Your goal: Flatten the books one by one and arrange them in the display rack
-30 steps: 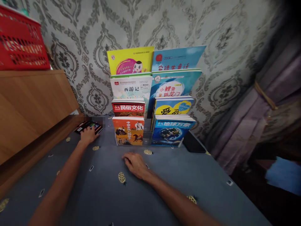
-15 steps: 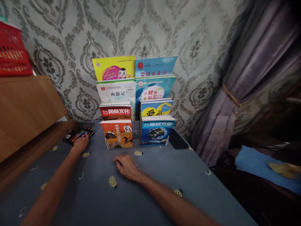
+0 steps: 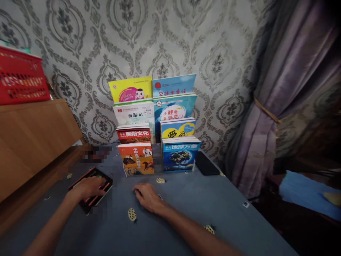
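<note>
On the left of the blue-grey tabletop lies a flat, dark book (image 3: pixel 106 175) with orange and colourful print on its cover. My left hand (image 3: pixel 89 187) rests palm down across it, fingers stretched over the cover. Part of the book is hidden under the hand. My right hand (image 3: pixel 147 197) lies on the table in front of the book rack, its fingers loosely curled together with nothing seen in them. Nearest to it stand an orange book (image 3: pixel 137 160) and a blue book with a globe picture (image 3: pixel 178 158), both upright in the rack.
Taller books, such as a yellow one (image 3: pixel 130 89) and a blue one (image 3: pixel 174 85), stand behind in tiers. A black phone-like slab (image 3: pixel 206 164) lies right of the rack. Left are a wooden box-like piece (image 3: pixel 34 131) and a red basket (image 3: pixel 23 76). A curtain (image 3: pixel 262 135) hangs right.
My left hand and the dark book have come nearer to me across the table. A blurred dark patch now shows behind them. My right hand stays in place; the view has tilted slightly up.
</note>
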`<control>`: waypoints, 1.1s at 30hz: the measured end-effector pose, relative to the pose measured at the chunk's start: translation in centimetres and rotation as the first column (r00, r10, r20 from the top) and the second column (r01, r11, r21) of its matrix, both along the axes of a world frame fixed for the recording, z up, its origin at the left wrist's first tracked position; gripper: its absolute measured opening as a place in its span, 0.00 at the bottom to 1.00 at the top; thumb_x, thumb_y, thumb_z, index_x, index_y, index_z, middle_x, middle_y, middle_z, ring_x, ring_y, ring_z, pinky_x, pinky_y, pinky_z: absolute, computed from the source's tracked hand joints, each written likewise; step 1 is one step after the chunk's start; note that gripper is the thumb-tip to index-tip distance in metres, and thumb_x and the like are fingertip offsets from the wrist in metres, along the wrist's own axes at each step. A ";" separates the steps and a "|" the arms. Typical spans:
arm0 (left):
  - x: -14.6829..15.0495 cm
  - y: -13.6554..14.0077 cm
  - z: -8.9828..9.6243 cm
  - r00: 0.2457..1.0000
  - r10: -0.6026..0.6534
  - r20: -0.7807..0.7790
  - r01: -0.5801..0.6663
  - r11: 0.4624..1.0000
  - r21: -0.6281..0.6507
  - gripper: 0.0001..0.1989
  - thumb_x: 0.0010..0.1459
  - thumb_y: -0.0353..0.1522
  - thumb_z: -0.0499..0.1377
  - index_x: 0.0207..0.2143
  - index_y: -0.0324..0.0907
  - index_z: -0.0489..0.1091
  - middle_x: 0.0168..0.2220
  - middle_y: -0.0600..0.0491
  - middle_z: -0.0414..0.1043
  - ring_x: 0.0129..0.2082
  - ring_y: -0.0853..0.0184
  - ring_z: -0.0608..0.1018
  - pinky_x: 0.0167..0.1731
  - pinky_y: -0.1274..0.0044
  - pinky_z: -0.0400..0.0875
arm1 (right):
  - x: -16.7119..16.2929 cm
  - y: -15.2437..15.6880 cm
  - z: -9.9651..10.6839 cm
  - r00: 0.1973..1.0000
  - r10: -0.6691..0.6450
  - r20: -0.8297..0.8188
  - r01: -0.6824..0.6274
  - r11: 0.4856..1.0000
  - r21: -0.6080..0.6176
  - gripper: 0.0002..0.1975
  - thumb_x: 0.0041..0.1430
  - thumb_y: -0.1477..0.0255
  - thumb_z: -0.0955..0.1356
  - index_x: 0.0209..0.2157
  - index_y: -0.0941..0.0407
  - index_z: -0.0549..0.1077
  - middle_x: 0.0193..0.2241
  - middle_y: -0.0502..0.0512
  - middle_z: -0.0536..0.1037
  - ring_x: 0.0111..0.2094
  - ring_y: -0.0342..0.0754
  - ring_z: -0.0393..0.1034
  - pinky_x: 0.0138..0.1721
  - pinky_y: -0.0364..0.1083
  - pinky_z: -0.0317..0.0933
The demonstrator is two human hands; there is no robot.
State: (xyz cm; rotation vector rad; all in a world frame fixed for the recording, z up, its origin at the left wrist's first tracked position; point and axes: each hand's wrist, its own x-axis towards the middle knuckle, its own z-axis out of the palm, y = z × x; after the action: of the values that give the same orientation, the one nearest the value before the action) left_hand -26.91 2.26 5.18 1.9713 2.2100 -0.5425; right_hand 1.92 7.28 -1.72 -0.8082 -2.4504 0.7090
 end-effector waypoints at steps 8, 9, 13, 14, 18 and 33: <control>-3.6 0.9 -3.9 0.927 0.374 0.035 -0.358 0.852 0.381 0.26 0.68 0.42 0.42 0.60 0.39 0.64 0.59 0.35 0.69 0.58 0.47 0.73 0.49 0.57 0.70 | 0.0 -0.1 0.4 0.999 -0.001 0.034 0.002 1.000 -0.015 0.16 0.61 0.79 0.63 0.45 0.58 0.79 0.43 0.60 0.83 0.44 0.52 0.77 0.46 0.44 0.62; -3.8 0.9 -4.9 0.919 0.389 0.066 -0.379 0.824 0.421 0.27 0.69 0.40 0.39 0.62 0.39 0.62 0.61 0.36 0.67 0.59 0.48 0.72 0.51 0.55 0.69 | 0.0 -0.1 0.4 0.999 0.000 0.032 0.000 1.000 -0.014 0.16 0.61 0.79 0.63 0.45 0.58 0.79 0.43 0.60 0.83 0.44 0.52 0.77 0.46 0.45 0.62; -3.9 0.3 -7.0 0.916 0.387 0.101 -0.387 0.793 0.471 0.29 0.69 0.39 0.38 0.65 0.37 0.60 0.63 0.37 0.65 0.61 0.48 0.71 0.55 0.53 0.66 | 0.0 0.0 0.2 1.000 0.001 0.024 -0.001 1.000 -0.010 0.15 0.61 0.79 0.63 0.44 0.58 0.79 0.43 0.60 0.83 0.45 0.52 0.77 0.46 0.44 0.62; -3.7 0.1 -7.2 0.918 0.384 0.096 -0.382 0.797 0.468 0.30 0.68 0.39 0.38 0.66 0.37 0.59 0.63 0.37 0.65 0.61 0.48 0.71 0.55 0.53 0.66 | 0.0 0.0 0.1 1.000 -0.003 0.024 0.003 1.000 -0.006 0.15 0.62 0.79 0.63 0.44 0.58 0.79 0.43 0.59 0.83 0.45 0.52 0.77 0.46 0.44 0.62; -2.7 -1.0 -7.4 0.946 0.322 0.047 -0.307 0.837 0.453 0.28 0.67 0.36 0.39 0.66 0.38 0.60 0.65 0.38 0.63 0.64 0.50 0.68 0.56 0.55 0.65 | 0.0 -0.1 -0.2 0.999 -0.008 0.036 0.006 0.999 0.040 0.14 0.62 0.79 0.63 0.44 0.56 0.78 0.42 0.57 0.83 0.44 0.50 0.77 0.44 0.43 0.62; 11.1 -6.5 -5.7 0.955 0.287 -0.078 -0.239 0.896 0.375 0.26 0.69 0.36 0.44 0.67 0.42 0.59 0.65 0.36 0.62 0.60 0.47 0.71 0.46 0.56 0.73 | -0.4 -6.6 -3.0 0.943 0.333 0.007 -0.269 0.748 0.607 0.18 0.64 0.53 0.67 0.45 0.53 0.72 0.45 0.55 0.80 0.44 0.50 0.73 0.45 0.49 0.65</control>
State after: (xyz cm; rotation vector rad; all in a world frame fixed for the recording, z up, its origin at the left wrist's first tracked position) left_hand -15.78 -4.20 -0.55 1.7750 2.7748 -0.2460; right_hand 1.50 0.72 -4.74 -0.1177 -2.5039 0.0291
